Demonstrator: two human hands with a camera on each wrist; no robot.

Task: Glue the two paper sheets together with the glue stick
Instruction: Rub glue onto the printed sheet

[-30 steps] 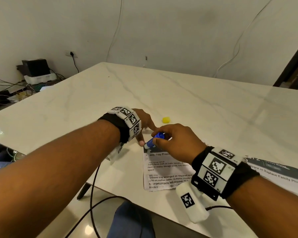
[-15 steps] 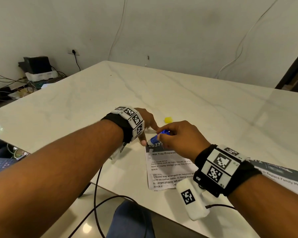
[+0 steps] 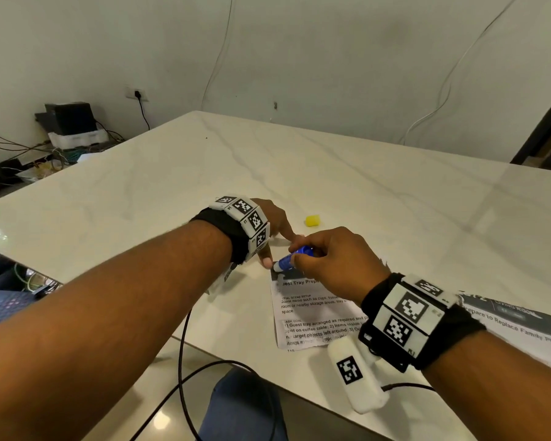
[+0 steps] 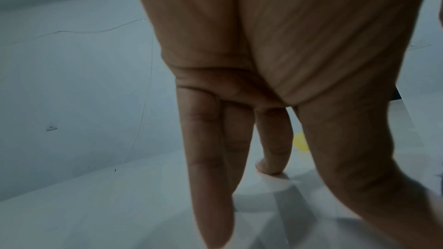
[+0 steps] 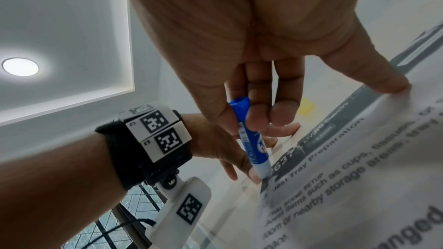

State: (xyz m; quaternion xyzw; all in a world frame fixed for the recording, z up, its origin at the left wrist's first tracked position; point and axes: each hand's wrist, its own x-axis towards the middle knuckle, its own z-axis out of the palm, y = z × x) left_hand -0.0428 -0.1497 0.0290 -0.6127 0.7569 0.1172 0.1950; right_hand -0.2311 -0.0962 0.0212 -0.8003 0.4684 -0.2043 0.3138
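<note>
A printed paper sheet [image 3: 312, 313] lies near the table's front edge. My right hand [image 3: 303, 253] pinches a blue glue stick [image 3: 291, 257] between thumb and fingers, tilted, with its tip on the sheet's top left corner. In the right wrist view the glue stick [image 5: 251, 143] touches the dark header of the sheet [image 5: 347, 177]. My left hand [image 3: 282, 249] rests just left of that corner with straight fingers [image 4: 208, 177] touching the table. A second printed sheet [image 3: 522, 323] lies to the right, partly hidden by my right wrist.
A small yellow cap [image 3: 312, 220] lies on the white marble table [image 3: 204, 173] just beyond my hands. A black cable [image 3: 182, 361] hangs below the front edge. A printer and wires sit on the floor at the far left.
Both hands stay at the sheet's top left corner. The glue stick's tip has shifted only slightly along that corner.
</note>
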